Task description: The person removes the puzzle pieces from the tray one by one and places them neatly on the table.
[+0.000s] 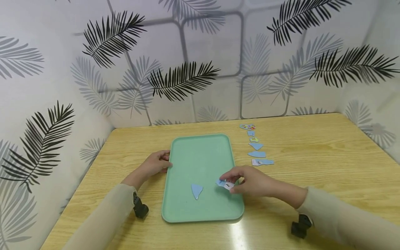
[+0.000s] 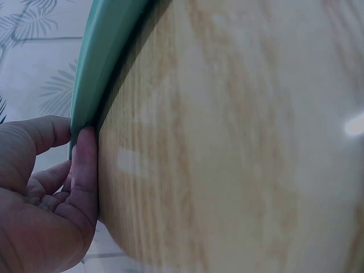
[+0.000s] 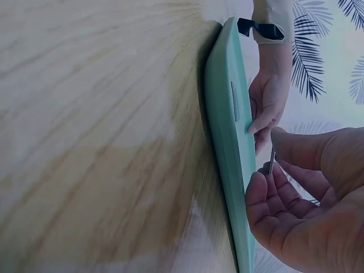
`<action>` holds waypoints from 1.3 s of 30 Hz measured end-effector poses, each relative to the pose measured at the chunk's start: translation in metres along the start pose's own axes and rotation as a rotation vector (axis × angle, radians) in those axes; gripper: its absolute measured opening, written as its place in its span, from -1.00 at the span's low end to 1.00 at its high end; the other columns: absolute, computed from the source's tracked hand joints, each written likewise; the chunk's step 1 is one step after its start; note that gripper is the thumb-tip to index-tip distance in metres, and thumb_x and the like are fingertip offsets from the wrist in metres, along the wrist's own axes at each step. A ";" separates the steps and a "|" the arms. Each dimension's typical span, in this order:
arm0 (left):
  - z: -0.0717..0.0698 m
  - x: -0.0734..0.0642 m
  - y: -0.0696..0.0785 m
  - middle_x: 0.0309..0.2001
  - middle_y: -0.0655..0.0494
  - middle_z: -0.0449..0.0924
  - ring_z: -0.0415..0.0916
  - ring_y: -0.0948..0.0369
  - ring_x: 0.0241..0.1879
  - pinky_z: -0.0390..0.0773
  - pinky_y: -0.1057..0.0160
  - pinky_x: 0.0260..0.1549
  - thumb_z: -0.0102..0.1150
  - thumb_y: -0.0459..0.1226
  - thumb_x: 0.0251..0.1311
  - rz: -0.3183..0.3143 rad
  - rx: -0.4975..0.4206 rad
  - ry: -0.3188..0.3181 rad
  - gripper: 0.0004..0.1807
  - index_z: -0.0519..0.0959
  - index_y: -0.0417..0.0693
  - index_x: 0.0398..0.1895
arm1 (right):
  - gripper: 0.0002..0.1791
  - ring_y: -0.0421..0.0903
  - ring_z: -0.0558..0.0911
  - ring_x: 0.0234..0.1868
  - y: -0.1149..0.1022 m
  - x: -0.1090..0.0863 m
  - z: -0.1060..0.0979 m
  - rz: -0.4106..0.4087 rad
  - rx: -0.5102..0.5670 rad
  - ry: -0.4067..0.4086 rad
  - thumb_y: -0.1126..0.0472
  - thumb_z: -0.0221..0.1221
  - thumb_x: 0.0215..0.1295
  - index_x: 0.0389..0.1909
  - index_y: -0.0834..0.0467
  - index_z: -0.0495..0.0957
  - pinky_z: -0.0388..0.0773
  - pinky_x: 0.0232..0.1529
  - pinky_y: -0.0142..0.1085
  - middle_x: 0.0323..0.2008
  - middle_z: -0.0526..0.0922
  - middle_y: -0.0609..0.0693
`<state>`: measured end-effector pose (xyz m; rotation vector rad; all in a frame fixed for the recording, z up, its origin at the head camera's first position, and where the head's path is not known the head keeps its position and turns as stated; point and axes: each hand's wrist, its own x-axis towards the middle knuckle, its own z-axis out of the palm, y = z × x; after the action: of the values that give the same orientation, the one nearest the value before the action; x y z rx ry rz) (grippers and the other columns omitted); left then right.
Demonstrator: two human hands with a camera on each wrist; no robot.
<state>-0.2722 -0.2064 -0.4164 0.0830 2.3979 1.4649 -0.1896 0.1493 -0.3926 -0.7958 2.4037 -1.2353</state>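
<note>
A green tray (image 1: 200,156) lies on the wooden table, and my left hand (image 1: 157,162) grips its left rim. In the left wrist view, the thumb (image 2: 54,132) presses the rim of the tray (image 2: 94,68) from one side and a finger touches it from the other. Above the tray's right part, my right hand (image 1: 250,181) pinches a flat blue-and-white puzzle piece (image 1: 225,184) with a black mark. The right wrist view shows that piece (image 3: 272,161) edge-on between thumb and fingers. One blue triangular puzzle piece (image 1: 197,191) lies flat in the tray.
Right of the tray, several flat pieces stand in a column on the table (image 1: 312,156): a colourful piece (image 1: 248,127) at the far end, a blue triangular piece (image 1: 256,146), and a long blue-and-white piece (image 1: 262,162) nearest. A leaf-patterned wall (image 1: 212,52) rises behind the table.
</note>
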 end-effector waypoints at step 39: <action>0.002 -0.003 0.003 -0.03 -0.11 0.37 0.41 0.07 -0.07 0.60 0.16 -0.12 0.12 -0.44 0.29 0.001 0.017 0.004 -0.34 0.20 -0.25 0.44 | -0.60 0.05 0.54 0.07 0.058 -0.034 -0.060 0.053 -0.008 0.068 0.36 0.31 0.20 0.09 0.24 0.60 0.55 0.02 -0.17 0.08 0.58 0.12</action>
<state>-0.2692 -0.2041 -0.4141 0.0855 2.4134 1.4468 -0.2127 0.2356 -0.4044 -0.6988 2.4684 -1.2514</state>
